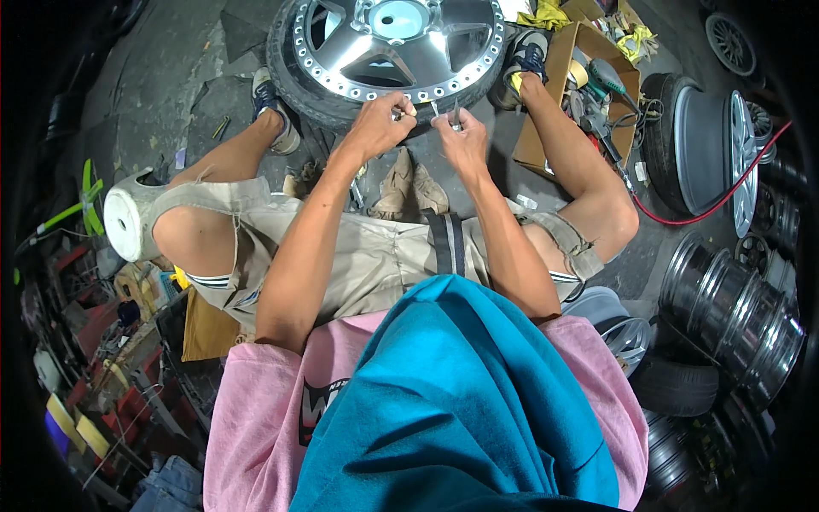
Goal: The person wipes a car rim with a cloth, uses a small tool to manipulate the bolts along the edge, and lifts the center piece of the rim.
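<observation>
A polished wheel rim (341, 70) with a ring of small bolt holes lies face up between my feet, a black tyre (311, 109) around it. At the tyre's near side, my left hand (381, 126) has its thumb and fingers pinched together on something small, mostly hidden. My right hand (463, 141) is close beside it, fingers curled around a slim metal tool (456, 115) whose thin end points at the rim's edge. Its exact kind is too small to tell. Both hands are apart from each other.
To the right stands a cardboard box (533, 141) of tools, including a green-and-grey power tool (606, 77). A red hose (682, 222) curves past an upright wheel (699, 145). Chrome rims (725, 299) are stacked lower right. A white bucket (128, 222) lies by my left knee.
</observation>
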`<state>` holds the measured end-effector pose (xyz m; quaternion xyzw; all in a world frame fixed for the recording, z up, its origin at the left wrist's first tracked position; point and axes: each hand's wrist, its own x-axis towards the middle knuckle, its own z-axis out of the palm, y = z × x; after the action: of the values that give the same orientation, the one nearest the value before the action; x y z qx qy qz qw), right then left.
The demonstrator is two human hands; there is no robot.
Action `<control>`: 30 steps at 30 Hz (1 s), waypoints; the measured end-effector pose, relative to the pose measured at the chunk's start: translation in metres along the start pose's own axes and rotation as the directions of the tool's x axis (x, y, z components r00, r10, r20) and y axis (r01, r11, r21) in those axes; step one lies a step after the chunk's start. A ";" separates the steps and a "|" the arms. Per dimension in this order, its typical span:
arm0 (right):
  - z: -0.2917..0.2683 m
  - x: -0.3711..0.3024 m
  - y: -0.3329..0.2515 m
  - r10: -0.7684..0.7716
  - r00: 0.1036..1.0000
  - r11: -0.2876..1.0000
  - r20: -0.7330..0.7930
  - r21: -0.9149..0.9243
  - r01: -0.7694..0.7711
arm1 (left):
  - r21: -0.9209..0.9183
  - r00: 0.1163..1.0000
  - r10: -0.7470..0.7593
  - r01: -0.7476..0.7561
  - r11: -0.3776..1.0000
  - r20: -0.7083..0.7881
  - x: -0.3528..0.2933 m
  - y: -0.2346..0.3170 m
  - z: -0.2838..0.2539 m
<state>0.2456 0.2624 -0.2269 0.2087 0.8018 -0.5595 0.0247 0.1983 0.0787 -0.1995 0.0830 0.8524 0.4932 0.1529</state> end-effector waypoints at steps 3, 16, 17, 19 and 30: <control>-0.004 -0.005 -0.006 0.000 0.999 1.000 0.045 0.013 -0.001 | 0.019 0.998 -0.022 0.021 1.000 0.060 0.000 0.001 -0.003; -0.012 -0.015 -0.017 -0.052 0.999 0.998 -0.008 -0.024 0.052 | 0.147 0.984 -0.083 0.060 0.987 0.156 -0.002 0.010 -0.008; -0.011 -0.009 -0.018 -0.066 0.996 0.994 -0.056 -0.087 0.061 | 0.149 0.985 -0.081 0.058 0.987 0.154 -0.003 0.009 -0.006; -0.006 0.003 -0.015 -0.071 0.996 0.992 -0.044 -0.103 0.067 | 0.126 0.984 -0.088 0.069 0.990 0.154 -0.005 0.005 -0.003; 0.016 0.005 -0.010 -0.194 0.981 0.976 -0.030 -0.106 0.190 | 0.175 0.997 -0.070 0.063 0.982 0.033 -0.010 0.004 0.003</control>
<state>0.2341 0.2466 -0.2257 0.1401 0.8462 -0.5129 -0.0350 0.2089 0.0800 -0.1951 0.0770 0.8914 0.4096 0.1782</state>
